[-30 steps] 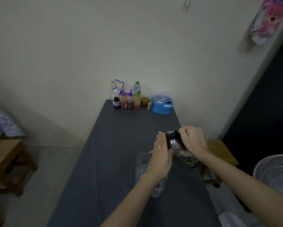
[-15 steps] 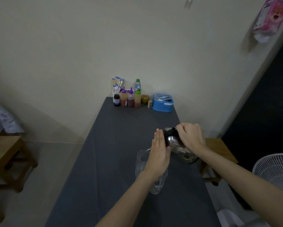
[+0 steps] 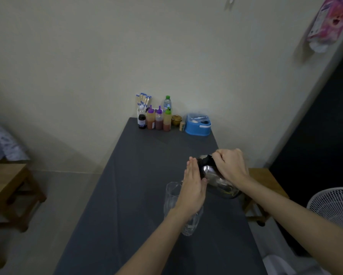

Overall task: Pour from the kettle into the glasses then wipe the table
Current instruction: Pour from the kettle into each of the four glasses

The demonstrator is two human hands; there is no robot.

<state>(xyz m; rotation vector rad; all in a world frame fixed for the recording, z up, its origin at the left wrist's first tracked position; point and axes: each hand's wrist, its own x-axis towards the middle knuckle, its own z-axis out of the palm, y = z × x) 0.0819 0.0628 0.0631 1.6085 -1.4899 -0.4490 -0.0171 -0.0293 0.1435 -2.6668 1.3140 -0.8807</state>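
Note:
A steel kettle (image 3: pixel 216 178) with a black lid is tilted to the left over the dark grey table (image 3: pixel 139 175). My right hand (image 3: pixel 231 165) is shut on its handle from above. My left hand (image 3: pixel 192 187) lies flat, fingers straight, against the kettle's lid and spout side. Just left of that hand stands a clear glass (image 3: pixel 171 195), its rim below the spout. A second clear glass (image 3: pixel 190 225) stands nearer to me, mostly hidden under my left wrist. I cannot make out any stream of water.
At the table's far end stand sauce bottles (image 3: pixel 158 121), a water bottle (image 3: pixel 167 104), a cup of sticks (image 3: pixel 142 104) and a blue box (image 3: pixel 198 127). Wooden stools sit left (image 3: pixel 7 187) and right (image 3: pixel 266 179) of the table. A white fan (image 3: pixel 335 205) is at the right.
The kettle and both hands sit slightly higher in the view than a second ago; the kettle stays tilted at the glass. The glasses have not moved.

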